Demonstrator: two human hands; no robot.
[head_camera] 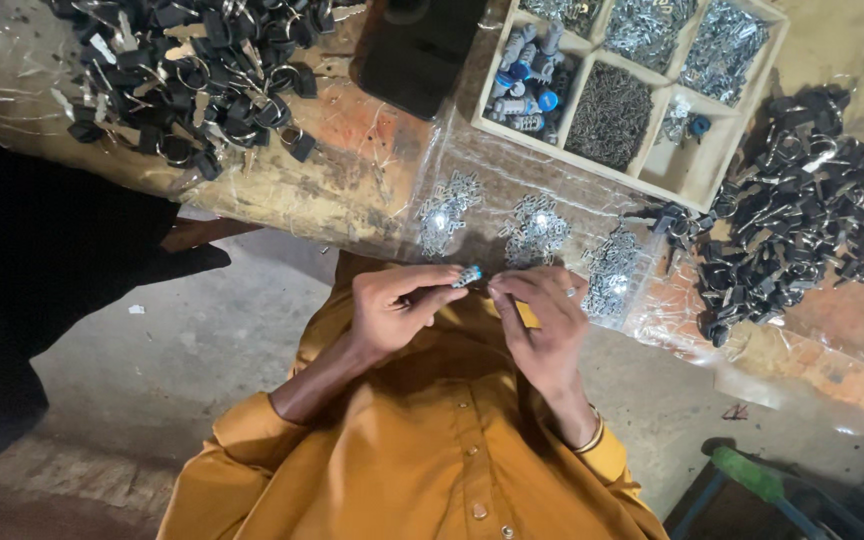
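My left hand (399,305) pinches a small silver cylinder with a blue tip (468,275) between thumb and forefinger, its tip poking out toward my right hand (537,318), whose fingers curl close beside it; whether they grip anything I cannot tell. Just beyond lie heaps of small metal parts (535,230) on the surface (352,170), then a compartmented tray (697,165), with piles of black-headed keys (792,215) alongside.

Compartment tray (697,170) cut off above.
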